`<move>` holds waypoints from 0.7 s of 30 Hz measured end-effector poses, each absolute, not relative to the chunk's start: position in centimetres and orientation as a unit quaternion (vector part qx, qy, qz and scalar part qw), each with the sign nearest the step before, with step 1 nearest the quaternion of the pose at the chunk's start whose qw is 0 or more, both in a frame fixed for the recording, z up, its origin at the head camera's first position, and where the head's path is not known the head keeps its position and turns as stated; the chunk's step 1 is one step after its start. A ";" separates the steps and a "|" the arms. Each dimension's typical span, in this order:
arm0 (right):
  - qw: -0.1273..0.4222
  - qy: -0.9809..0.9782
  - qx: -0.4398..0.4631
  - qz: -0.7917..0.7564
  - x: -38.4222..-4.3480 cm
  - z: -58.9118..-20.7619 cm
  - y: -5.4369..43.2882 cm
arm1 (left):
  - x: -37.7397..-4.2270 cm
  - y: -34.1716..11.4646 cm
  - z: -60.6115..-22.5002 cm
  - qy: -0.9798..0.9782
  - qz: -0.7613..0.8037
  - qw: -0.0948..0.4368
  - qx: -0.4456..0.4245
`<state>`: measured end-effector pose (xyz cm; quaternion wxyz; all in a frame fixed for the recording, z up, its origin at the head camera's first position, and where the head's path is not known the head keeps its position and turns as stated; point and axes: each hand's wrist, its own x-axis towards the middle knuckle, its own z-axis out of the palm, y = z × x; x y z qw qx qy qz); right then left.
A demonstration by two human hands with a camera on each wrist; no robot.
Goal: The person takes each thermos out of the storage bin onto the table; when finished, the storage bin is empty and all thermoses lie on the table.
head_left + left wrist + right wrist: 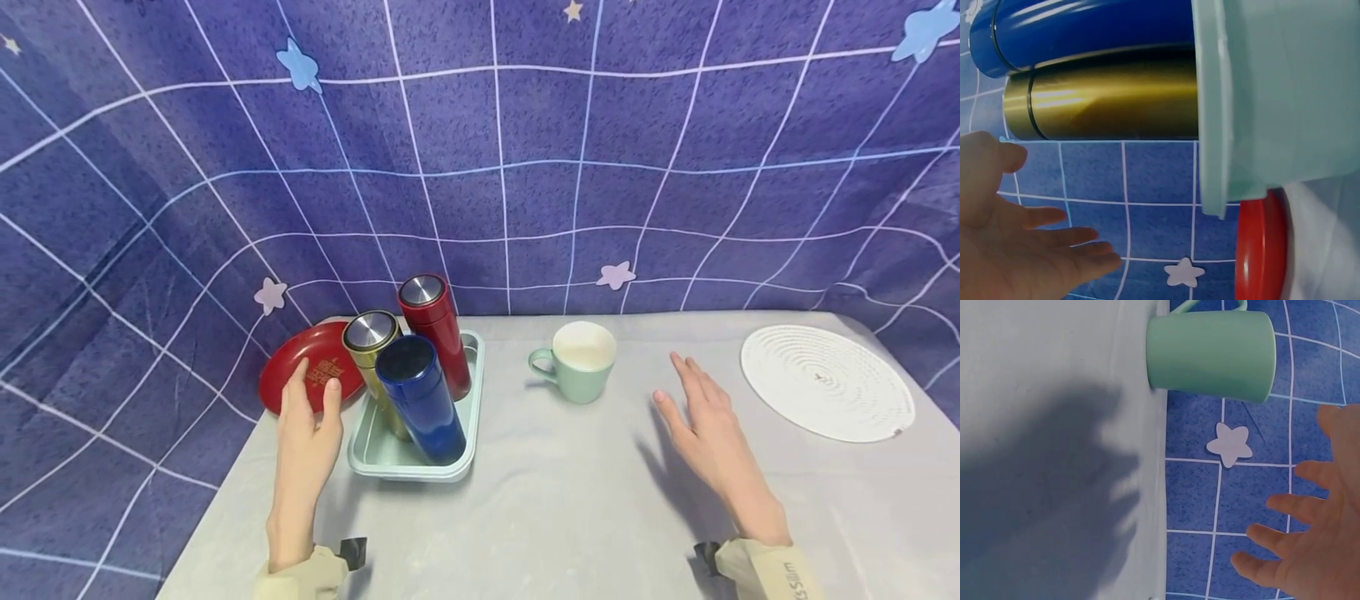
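My left hand (310, 433), its fingers spread and holding nothing, hovers just left of a pale green tray (412, 473). Inside that tray stand a blue thermos (425, 404), a gold thermos (372, 358) and a red thermos (442, 333). In the left wrist view, the gold thermos (1116, 103) is the one nearest the thumb. My right hand (712, 437) is raised above the table with extended fingers and nothing in them. Up and left of it sits a mint green mug (583, 371), handle to the left; the right wrist view shows the mug (1210, 356) apart from the fingers.
A red plate (303, 346) with gold markings lies behind my left hand, beside the tray. At the far right is a round white woven mat (825, 383). The grey-white tabletop (562, 508) ends at a blue gridded curtain (465, 167) with stars.
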<state>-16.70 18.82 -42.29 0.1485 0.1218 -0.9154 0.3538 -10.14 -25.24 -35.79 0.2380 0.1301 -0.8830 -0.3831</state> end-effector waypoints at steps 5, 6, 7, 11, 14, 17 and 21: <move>0.150 -0.913 0.125 0.357 -16.8 -42.4 18.9 | -10.2 -25.9 -36.4 -0.896 -0.384 0.172 0.144; 0.150 -0.913 0.125 0.358 -16.8 -42.4 19.0 | -10.2 -26.0 -36.5 -0.898 -0.384 0.157 0.147; 0.151 -0.913 0.125 0.359 -16.8 -42.3 19.0 | -10.2 -26.2 -36.6 -0.901 -0.383 0.140 0.151; 0.153 -0.911 0.127 0.362 -16.8 -42.3 19.0 | -10.2 -26.6 -37.2 -0.912 -0.371 0.073 0.161; 0.154 -0.910 0.128 0.363 -16.8 -42.3 18.9 | -10.2 -26.8 -37.5 -0.915 -0.370 0.035 0.158; 0.152 -0.910 0.130 0.363 -16.8 -42.3 18.9 | -10.1 -26.7 -37.7 -0.910 -0.384 0.022 0.154; 0.149 -0.909 0.130 0.366 -16.8 -42.4 19.0 | -9.9 -26.6 -38.1 -0.906 -0.395 0.007 0.150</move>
